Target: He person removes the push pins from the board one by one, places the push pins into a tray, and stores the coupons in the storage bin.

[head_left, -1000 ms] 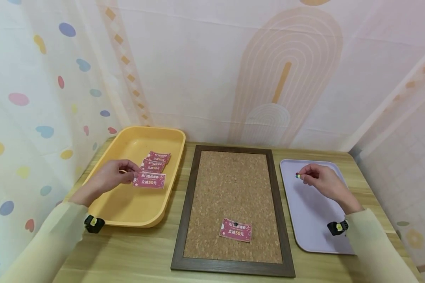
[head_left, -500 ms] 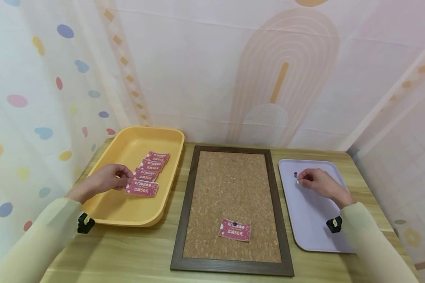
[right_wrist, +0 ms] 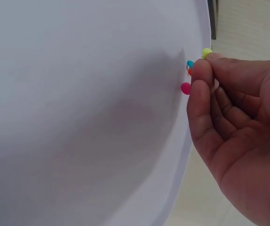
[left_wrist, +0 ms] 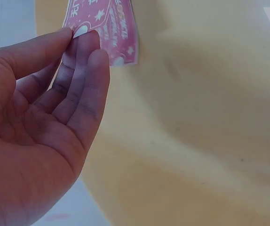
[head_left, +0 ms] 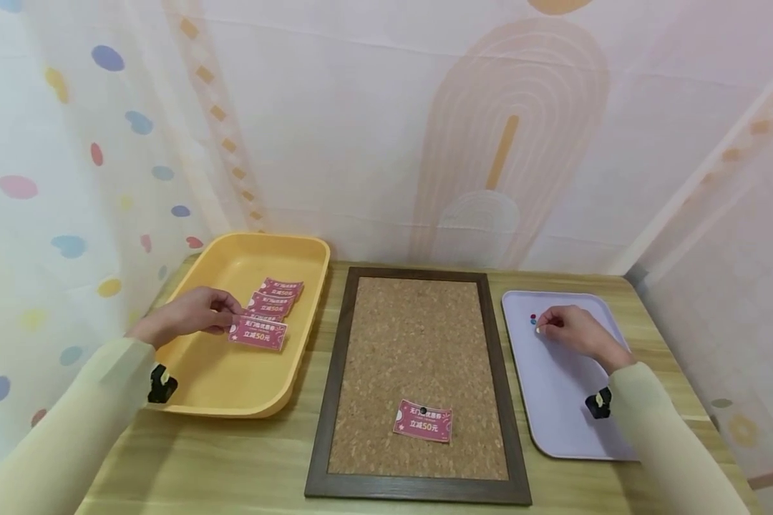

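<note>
My left hand (head_left: pixel 200 312) pinches the left end of a pink coupon (head_left: pixel 258 334) between thumb and fingers, over the yellow tray (head_left: pixel 232 386). Behind it lie more pink coupons (head_left: pixel 282 288), overlapping in a row; the nearest is mostly hidden by the held one. Over the lavender tray (head_left: pixel 570 422), my right hand (head_left: pixel 576 332) pinches a small yellow thumbtack (right_wrist: pixel 207 52) between thumb and index finger. Beside its fingertips are a pink thumbtack (right_wrist: pixel 186 88), a blue thumbtack (right_wrist: pixel 190 64) and an orange thumbtack (right_wrist: pixel 189 72), partly covered by the fingers.
Between the trays lies a cork board (head_left: pixel 419 357) in a dark wooden frame (head_left: pixel 419 488). One pink coupon (head_left: pixel 423 422) is fixed near its lower edge by a black thumbtack (head_left: pixel 423 410). Patterned curtains (head_left: pixel 361 143) hang behind the wooden table (head_left: pixel 245 465).
The left hand with its coupon dips toward the viewer, then rises slightly over the other coupons. The right hand has drawn a little away from the red and blue thumbtacks, pinching the yellow one.
</note>
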A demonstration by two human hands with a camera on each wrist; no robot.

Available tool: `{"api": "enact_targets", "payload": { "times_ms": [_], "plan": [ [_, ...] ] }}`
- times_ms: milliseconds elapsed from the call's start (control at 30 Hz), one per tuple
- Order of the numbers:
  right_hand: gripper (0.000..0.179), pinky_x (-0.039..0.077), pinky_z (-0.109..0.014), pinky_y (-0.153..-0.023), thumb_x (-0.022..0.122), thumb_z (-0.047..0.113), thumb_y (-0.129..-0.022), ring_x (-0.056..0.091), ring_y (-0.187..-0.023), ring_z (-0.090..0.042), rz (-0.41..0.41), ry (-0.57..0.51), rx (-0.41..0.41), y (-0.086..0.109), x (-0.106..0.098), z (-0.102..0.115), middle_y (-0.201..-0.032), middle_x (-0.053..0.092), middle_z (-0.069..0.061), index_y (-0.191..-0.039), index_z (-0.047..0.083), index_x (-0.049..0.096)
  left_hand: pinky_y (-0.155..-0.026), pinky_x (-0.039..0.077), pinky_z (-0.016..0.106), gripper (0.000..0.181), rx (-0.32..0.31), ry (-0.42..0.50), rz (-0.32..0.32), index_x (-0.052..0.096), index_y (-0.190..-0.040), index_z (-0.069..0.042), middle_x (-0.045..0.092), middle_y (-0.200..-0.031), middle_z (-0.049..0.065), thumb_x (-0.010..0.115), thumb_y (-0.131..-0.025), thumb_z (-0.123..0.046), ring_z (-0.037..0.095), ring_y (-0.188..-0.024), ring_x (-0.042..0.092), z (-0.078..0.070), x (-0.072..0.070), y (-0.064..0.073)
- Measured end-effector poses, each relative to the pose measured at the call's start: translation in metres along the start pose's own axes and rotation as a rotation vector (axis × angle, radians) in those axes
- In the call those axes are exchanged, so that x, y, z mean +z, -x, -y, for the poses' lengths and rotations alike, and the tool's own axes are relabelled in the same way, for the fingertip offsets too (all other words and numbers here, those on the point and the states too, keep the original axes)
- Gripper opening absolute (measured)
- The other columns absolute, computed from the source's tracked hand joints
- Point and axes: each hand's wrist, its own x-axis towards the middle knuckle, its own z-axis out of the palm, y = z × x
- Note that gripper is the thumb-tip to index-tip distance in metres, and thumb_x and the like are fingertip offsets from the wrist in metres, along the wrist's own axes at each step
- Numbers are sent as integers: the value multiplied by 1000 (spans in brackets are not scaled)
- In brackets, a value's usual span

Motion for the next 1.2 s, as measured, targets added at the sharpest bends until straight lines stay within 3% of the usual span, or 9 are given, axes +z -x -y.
{"api": "enact_targets", "payload": {
  "times_ms": [300, 500, 667, 900, 1033, 1200],
  "plan": [
    [5, 45, -28, -71, 69, 3, -96, 55, -83, -17, -27, 25, -2, -2, 1, 0, -92, 71, -9, -93, 0, 70, -74, 59, 29, 24, -38, 100, 17, 60, -117, 16, 66, -94, 9, 60, -97, 2, 17, -82, 63, 19, 5, -8],
    [6, 47, -32, -75, 70, 3, -95, 58, -86, -17, -42, 45, 2, -5, 7, -3, -98, 74, -12, -89, 4, 71, -72, 58, 29, 21, -53, 70, 36, 59, -112, 16, 64, -92, 7, 59, -97, 2, 16, -80, 61, 19, 11, -9],
    [6, 47, -33, -73, 70, 2, -94, 58, -82, -15, -40, 47, 14, -5, 10, -5, -92, 73, -8, -89, 4, 71, -68, 56, 28, 21, -49, 41, 46, 60, -112, 16, 63, -90, 6, 61, -98, 0, 15, -78, 57, 17, 12, -8],
    [4, 50, -36, -76, 69, 3, -95, 63, -86, -20, -38, 31, 4, -2, 12, -6, -93, 73, -10, -93, 1, 72, -68, 56, 29, 26, -20, 25, -10, 62, -115, 16, 66, -92, 8, 63, -95, -1, 18, -80, 60, 20, 9, 0],
    [5, 52, -41, -81, 70, 2, -94, 67, -92, -28, -57, 37, -12, 1, 10, -4, -99, 75, -13, -96, 1, 74, -73, 57, 30, 29, -10, -2, -67, 61, -120, 14, 66, -98, 10, 63, -97, -4, 20, -87, 63, 11, 5, 9],
    [9, 53, -37, -77, 69, -1, -93, 67, -90, -29, -94, 22, -12, 5, 2, 2, -97, 73, -14, -100, -2, 74, -78, 59, 29, 29, 38, -15, -158, 62, -124, 9, 66, -105, 14, 61, -101, -8, 17, -90, 65, -18, 0, 16]
  ]
}}
